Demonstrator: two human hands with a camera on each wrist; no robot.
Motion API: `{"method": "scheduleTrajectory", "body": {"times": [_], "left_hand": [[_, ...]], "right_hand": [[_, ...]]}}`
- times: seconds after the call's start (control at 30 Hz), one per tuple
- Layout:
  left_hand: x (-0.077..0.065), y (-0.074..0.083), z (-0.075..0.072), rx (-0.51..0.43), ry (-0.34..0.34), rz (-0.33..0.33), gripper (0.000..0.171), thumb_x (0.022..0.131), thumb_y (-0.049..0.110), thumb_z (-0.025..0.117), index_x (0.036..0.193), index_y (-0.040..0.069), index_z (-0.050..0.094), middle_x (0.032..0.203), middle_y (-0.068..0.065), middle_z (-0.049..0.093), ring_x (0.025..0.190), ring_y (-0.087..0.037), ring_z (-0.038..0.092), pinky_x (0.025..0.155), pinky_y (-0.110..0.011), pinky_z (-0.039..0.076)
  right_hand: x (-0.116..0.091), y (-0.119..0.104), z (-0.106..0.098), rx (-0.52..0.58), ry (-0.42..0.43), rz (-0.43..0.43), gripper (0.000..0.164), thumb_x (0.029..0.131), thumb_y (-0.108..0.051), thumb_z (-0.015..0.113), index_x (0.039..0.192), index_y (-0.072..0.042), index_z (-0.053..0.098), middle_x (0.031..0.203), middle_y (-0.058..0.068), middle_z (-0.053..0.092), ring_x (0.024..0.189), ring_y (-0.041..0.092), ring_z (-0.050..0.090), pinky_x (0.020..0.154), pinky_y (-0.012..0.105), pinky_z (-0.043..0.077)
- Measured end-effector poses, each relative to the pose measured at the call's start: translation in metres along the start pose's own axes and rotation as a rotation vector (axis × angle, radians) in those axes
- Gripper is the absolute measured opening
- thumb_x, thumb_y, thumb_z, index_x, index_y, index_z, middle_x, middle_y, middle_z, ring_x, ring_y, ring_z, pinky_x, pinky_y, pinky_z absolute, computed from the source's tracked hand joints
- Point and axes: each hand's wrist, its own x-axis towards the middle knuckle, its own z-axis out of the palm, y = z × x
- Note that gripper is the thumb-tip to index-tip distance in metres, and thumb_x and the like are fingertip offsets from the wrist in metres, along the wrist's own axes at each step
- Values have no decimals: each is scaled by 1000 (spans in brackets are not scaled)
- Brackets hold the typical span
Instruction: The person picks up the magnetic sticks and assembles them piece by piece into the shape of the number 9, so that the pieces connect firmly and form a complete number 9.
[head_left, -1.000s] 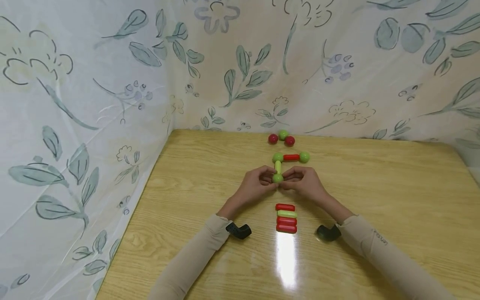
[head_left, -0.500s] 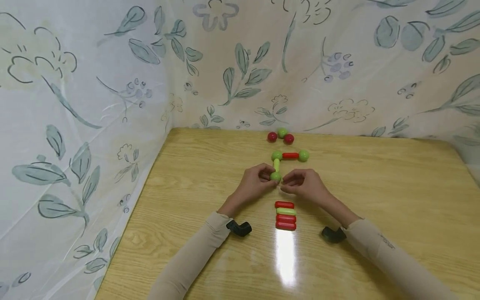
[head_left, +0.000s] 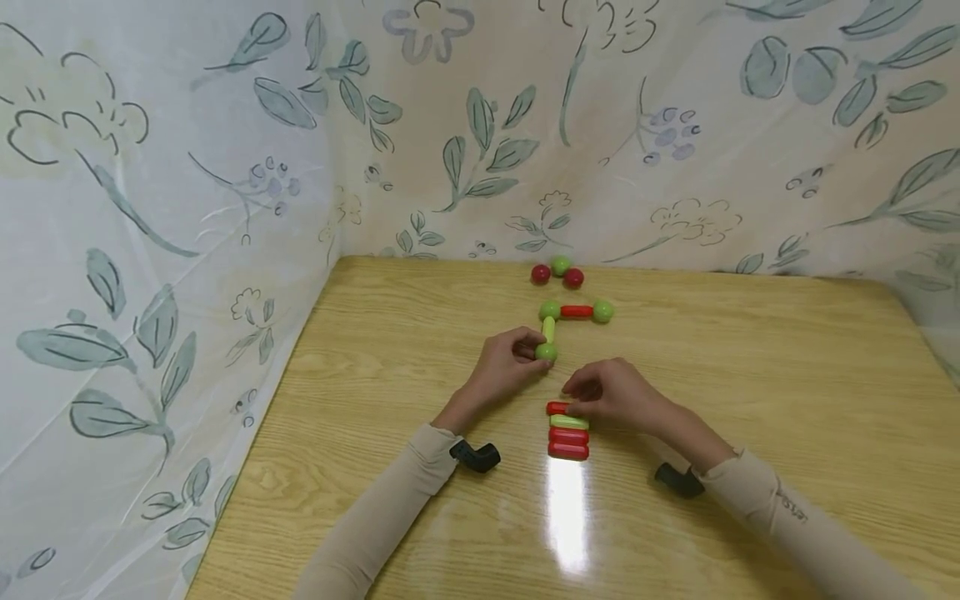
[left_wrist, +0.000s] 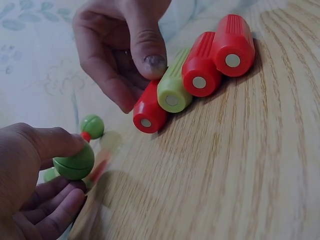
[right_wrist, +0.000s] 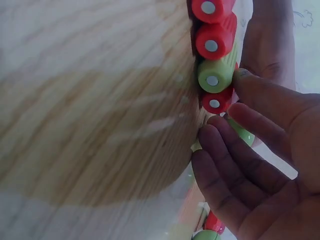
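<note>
My left hand (head_left: 504, 367) pinches the near green ball (head_left: 546, 353) between thumb and fingers. From that ball a yellow-green rod (head_left: 549, 331) runs to a corner green ball (head_left: 551, 311). There a red rod (head_left: 577, 312) joins it to another green ball (head_left: 602, 312). My right hand (head_left: 618, 396) is at the row of loose magnetic rods, with thumb and index finger on either side of the farthest red magnetic rod (left_wrist: 150, 112). Silvery discs show on the rod ends in both wrist views. The right fingers partly hide that rod in the head view.
Beside the held rod lie a yellow-green rod (head_left: 569, 422) and two red rods (head_left: 567, 451). Two red balls (head_left: 541, 274) and a green ball (head_left: 560, 266) sit at the back of the wooden table (head_left: 405, 333). A floral cloth (head_left: 450, 167) hangs behind and at left.
My right hand has left the near green ball and come toward me to the row of rods, where it now pinches the farthest red one. My left hand stays on the ball.
</note>
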Motion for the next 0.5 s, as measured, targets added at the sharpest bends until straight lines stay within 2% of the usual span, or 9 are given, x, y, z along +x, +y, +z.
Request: {"method": "scheduleTrajectory", "body": {"times": [0.37, 0.5], "left_hand": [[-1, -5, -3, -1, 6, 4, 28, 87, 15, 80, 113, 11, 68, 101, 2, 68, 89, -10, 68, 77, -24, 55], [-2, -5, -4, 3, 8, 11, 29, 87, 15, 80, 113, 10, 68, 101, 2, 68, 89, -10, 68, 77, -24, 55]], "right_hand": [[2, -2, 7, -157, 31, -70, 17, 82, -9, 83, 99, -11, 78, 94, -5, 72, 81, 7, 64, 71, 27, 53], [1, -2, 8, -183, 46, -94, 18, 81, -8, 83, 99, -10, 78, 93, -4, 72, 79, 7, 63, 69, 27, 53]]}}
